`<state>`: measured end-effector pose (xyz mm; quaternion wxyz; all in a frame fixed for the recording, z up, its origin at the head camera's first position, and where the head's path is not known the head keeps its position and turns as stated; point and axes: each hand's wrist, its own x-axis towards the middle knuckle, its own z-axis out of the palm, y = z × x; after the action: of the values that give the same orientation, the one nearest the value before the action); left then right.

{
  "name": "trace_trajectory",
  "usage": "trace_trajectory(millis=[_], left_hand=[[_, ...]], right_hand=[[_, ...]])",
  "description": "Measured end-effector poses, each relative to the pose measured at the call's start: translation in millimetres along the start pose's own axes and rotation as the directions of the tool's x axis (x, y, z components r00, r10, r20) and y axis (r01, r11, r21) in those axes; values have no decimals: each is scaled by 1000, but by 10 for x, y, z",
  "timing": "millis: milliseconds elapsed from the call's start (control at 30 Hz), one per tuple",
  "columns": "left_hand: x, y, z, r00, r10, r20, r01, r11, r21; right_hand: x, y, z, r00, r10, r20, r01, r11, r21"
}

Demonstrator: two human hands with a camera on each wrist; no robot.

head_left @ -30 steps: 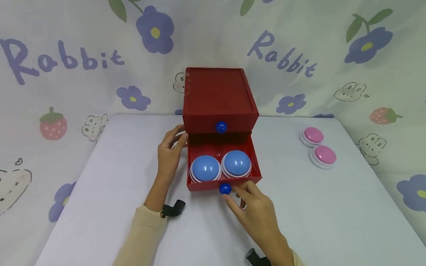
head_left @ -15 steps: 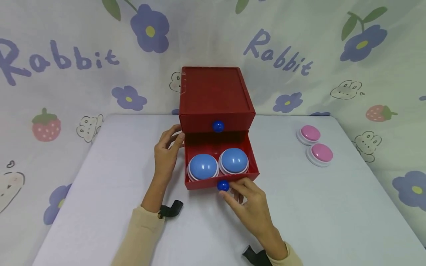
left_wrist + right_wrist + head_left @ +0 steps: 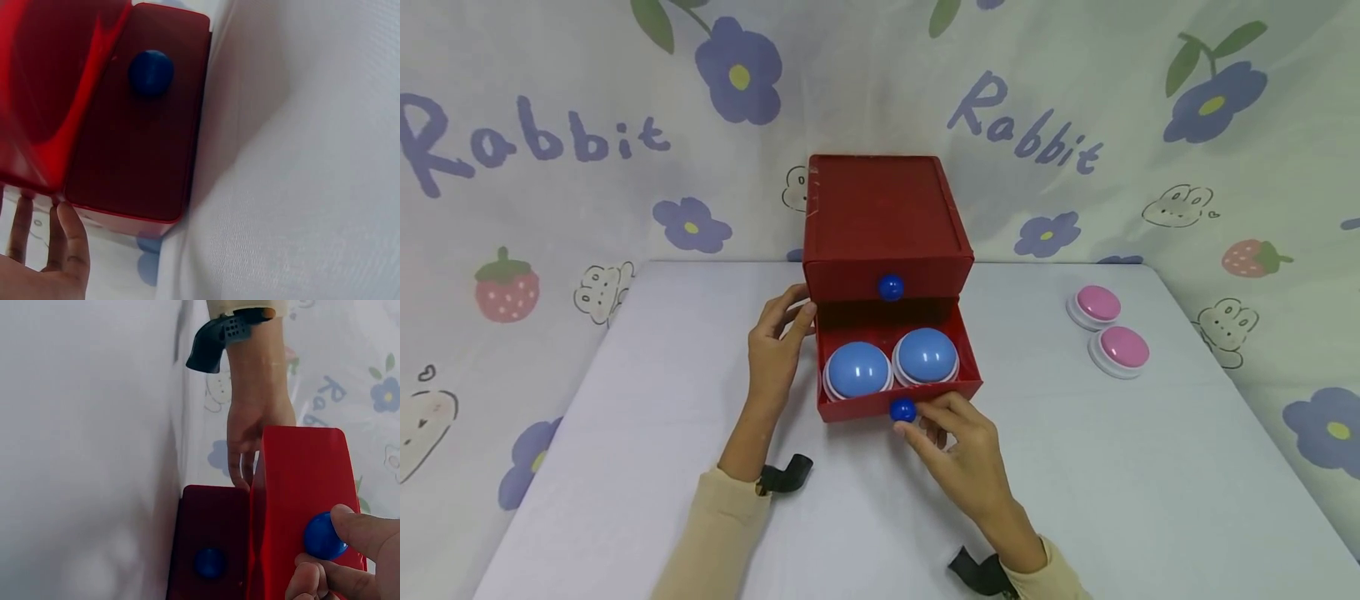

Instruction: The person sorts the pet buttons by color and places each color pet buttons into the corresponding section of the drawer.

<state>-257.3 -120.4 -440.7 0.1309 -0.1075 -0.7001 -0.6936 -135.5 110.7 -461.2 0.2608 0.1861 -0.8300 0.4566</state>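
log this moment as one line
left grip: against red rectangular box; right grip: pinching round blue lower knob; open red drawer: two blue-domed white buttons; white table, right: two pink-domed white buttons

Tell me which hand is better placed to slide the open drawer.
The right hand, probably: it pinches the blue knob on the front of the open drawer, while the left hand is at the side of the red box.

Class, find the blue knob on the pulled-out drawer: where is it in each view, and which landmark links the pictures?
Head: blue knob below centre, at the right hand.
Left wrist: not in it; another knob shows on a shaded panel.
Right wrist: lower right, between thumb and finger.
Shared landmark: the left hand.
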Motion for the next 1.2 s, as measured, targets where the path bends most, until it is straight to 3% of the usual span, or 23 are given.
trace_trajectory(millis=[633, 1200], left_hand=[[4, 3, 9, 1000, -6, 2, 6, 1000, 0], [2, -3, 14, 1000, -21, -2, 21, 1000, -15]], right_hand=[[179, 75, 40, 999, 33, 15, -33, 999, -24], [225, 72, 36, 998, 61, 21, -61, 998, -23]])
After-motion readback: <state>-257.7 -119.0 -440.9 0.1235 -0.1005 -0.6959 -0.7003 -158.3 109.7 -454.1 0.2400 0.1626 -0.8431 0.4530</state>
